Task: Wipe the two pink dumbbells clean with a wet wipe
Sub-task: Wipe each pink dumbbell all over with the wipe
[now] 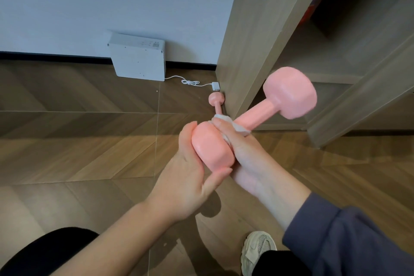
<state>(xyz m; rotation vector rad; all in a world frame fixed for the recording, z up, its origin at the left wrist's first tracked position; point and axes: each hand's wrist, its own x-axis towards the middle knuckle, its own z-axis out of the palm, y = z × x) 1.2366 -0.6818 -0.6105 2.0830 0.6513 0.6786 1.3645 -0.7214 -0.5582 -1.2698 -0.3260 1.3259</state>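
Note:
I hold one pink dumbbell [264, 116] up in the air, tilted with its far head toward the upper right. My left hand [190, 177] cups and grips its near head from the left and below. My right hand [242, 154] grips a white wet wipe [239, 127] wrapped against the handle just past that near head. The second pink dumbbell [216, 101] lies on the floor beyond my hands, next to the foot of the wooden panel; its near end is hidden behind the wipe and my fingers.
A white flat box [139, 60] leans on the wall, with a white cable and adapter [215, 86] trailing to the right. A wooden cabinet panel [264, 29] and open shelf stand at right. My shoe [257, 251] is on the wood floor below.

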